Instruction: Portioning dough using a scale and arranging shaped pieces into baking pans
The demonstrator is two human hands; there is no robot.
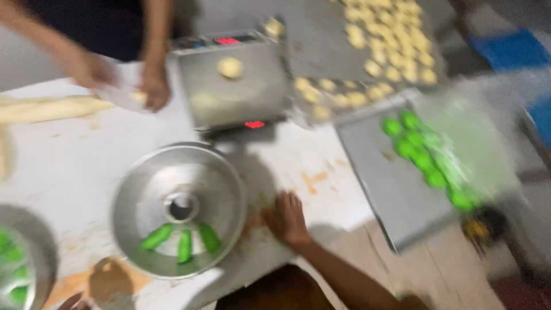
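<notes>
My right hand (286,219) lies flat on the white table (69,166), fingers apart and holding nothing, just right of a round metal ring pan (138,189). Three green elongated dough pieces (183,244) lie in the pan's front part. Only a sliver of my left hand (73,302) shows at the bottom left edge, near a brown smear; its fingers are hidden. The whole frame is blurred.
A metal scale (235,95) with one pale dough ball (230,67) stands behind the pan. Behind it is a tray of several pale dough balls (396,51); a grey tray (390,189) with green balls (419,152) is at right. Another person's hands (152,89) handle dough (49,108) at top left. A second pan (26,258) sits at the left edge.
</notes>
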